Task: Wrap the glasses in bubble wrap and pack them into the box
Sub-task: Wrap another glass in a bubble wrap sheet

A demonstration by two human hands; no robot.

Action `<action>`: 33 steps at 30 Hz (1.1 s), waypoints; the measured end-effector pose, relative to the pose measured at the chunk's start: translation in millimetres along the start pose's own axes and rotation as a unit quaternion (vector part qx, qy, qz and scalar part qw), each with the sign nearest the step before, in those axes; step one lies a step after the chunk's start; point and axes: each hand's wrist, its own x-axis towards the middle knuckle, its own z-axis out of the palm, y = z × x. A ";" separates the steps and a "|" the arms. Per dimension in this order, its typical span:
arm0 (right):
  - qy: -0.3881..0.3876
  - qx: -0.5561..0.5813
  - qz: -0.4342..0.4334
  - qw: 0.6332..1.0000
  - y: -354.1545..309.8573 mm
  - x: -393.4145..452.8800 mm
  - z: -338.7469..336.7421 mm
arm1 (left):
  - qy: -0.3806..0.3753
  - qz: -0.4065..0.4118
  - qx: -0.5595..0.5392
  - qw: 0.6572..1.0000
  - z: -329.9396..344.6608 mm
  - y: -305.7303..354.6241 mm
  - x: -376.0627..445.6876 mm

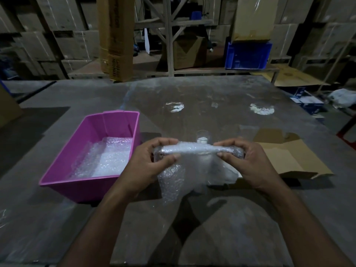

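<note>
I hold a roll of bubble wrap (194, 149) level above the table, with something rolled inside it that I cannot make out. My left hand (152, 158) grips its left end and my right hand (244, 160) grips its right end. A loose flap of the wrap (173, 182) hangs down below the roll. A clear glass (203, 136) stands upright on the table just behind the roll. The pink plastic box (77, 149) sits to the left, lined with bubble wrap (107, 157).
A flattened brown cardboard box (289, 157) lies to the right of my hands. The grey table (212, 105) is covered by a shiny clear sheet. Stacked cartons, a blue crate (248, 54) and a shelf frame stand beyond the table's far edge.
</note>
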 end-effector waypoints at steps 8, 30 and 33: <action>0.039 -0.071 0.010 0.997 -7.3 2.6 9.3 | 0.059 0.073 0.143 0.985 -15.0 -11.7 12.6; 0.082 -0.092 -0.003 0.992 -18.9 -13.1 32.3 | 0.012 0.093 0.055 0.994 -28.6 -10.8 9.8; 0.083 -0.104 -0.006 0.991 -16.7 -11.5 33.4 | 0.048 0.124 0.128 0.983 -26.8 -14.2 13.1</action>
